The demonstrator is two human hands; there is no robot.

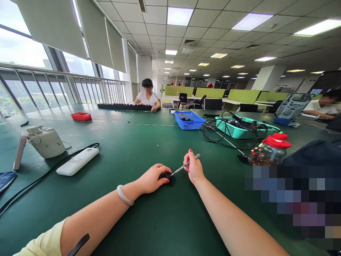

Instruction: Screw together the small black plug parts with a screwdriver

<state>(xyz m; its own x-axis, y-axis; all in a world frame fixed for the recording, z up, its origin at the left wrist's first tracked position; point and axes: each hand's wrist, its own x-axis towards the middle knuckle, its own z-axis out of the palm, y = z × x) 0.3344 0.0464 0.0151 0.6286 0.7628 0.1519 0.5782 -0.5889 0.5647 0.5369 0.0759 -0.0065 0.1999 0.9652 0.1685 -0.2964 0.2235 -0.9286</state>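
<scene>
In the middle of the green tabletop, my left hand [155, 179] is closed round a small black part [167, 175], whose exact kind I cannot make out. A flat dark piece [172, 182] lies beneath and beside it. My right hand [194, 167] pinches a thin, shiny tool [183, 166] that looks like a small screwdriver or tweezers. Its tip slants down to the left and meets the black part, or comes very close to it. My left fingers partly cover the part.
On the left are a white power strip [78, 161] with a black cable and a cream bottle [45, 141]. Beyond stand a red tray [81, 116], a blue basket [188, 122] and a teal basket [231, 131] of cables. A red-lidded jar [271, 151] is right. Another person [147, 96] sits at the far edge.
</scene>
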